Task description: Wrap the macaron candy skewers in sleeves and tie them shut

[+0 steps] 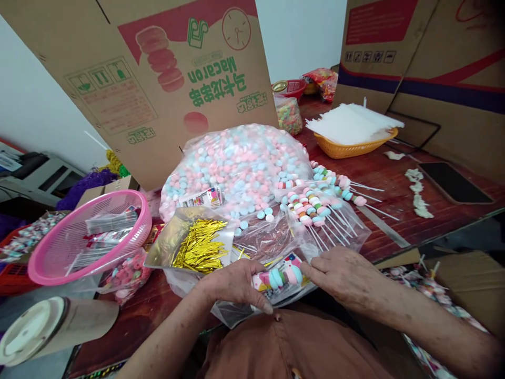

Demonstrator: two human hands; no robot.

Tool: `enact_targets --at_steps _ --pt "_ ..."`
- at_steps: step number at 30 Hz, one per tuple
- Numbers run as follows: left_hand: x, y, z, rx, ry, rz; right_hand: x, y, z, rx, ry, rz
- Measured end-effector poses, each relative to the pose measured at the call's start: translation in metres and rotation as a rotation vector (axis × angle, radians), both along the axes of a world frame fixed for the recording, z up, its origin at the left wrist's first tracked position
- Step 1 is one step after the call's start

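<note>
Both my hands hold one candy skewer (282, 276) inside a clear printed bag at the table's near edge. My left hand (232, 287) grips the bag's left end, fingers curled round it. My right hand (341, 273) pinches the right end, where the stick is. Just beyond them lie a pile of gold twist ties (199, 245) on a foil sheet and several finished candy skewers (315, 208) on clear plastic. A big clear bag of pink and blue candies (236, 163) sits behind.
A pink basket (130, 202) with packets stands at the left, a paper cup (51, 329) lies near it. An orange basket (351, 150) of white sheets sits at the back right. Cardboard boxes (165, 79) wall the back. A dark phone (453, 181) lies at right.
</note>
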State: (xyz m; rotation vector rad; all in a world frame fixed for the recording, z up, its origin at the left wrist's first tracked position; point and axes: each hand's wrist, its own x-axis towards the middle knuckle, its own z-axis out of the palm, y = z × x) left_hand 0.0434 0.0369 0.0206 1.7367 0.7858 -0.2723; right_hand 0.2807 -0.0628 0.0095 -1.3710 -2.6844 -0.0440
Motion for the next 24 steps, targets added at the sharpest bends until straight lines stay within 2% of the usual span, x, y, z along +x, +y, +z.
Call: enact_targets --at_steps 4,7,10,12,16,18,21,24 --pt "-0.005 -0.001 0.007 -0.332 -0.023 -0.046 0.004 -0.002 0.005 0.193 0.021 0.117" --pt "0.002 -0.003 0.011 -0.424 0.006 -0.056 0.006 0.003 0.013 0.317 0.036 0.122" --pt "0.009 -0.004 0.011 -0.414 0.038 0.003 0.007 0.005 0.016 0.324 0.028 0.112" --pt "0.012 -0.005 0.013 -0.241 0.038 0.017 0.007 0.004 0.013 0.266 0.038 0.117" --pt "0.023 -0.013 0.017 0.404 0.157 -0.106 0.0 -0.001 0.004 -0.016 0.069 0.024" --pt "0.03 -0.02 0.016 0.593 0.223 -0.163 -0.009 -0.002 0.001 -0.133 0.105 -0.044" --pt "0.039 -0.026 0.012 0.681 0.287 -0.155 -0.024 0.001 0.002 -0.182 0.087 -0.103" --pt "0.039 -0.023 0.011 0.623 0.228 -0.142 -0.028 0.006 0.004 -0.209 0.037 -0.112"
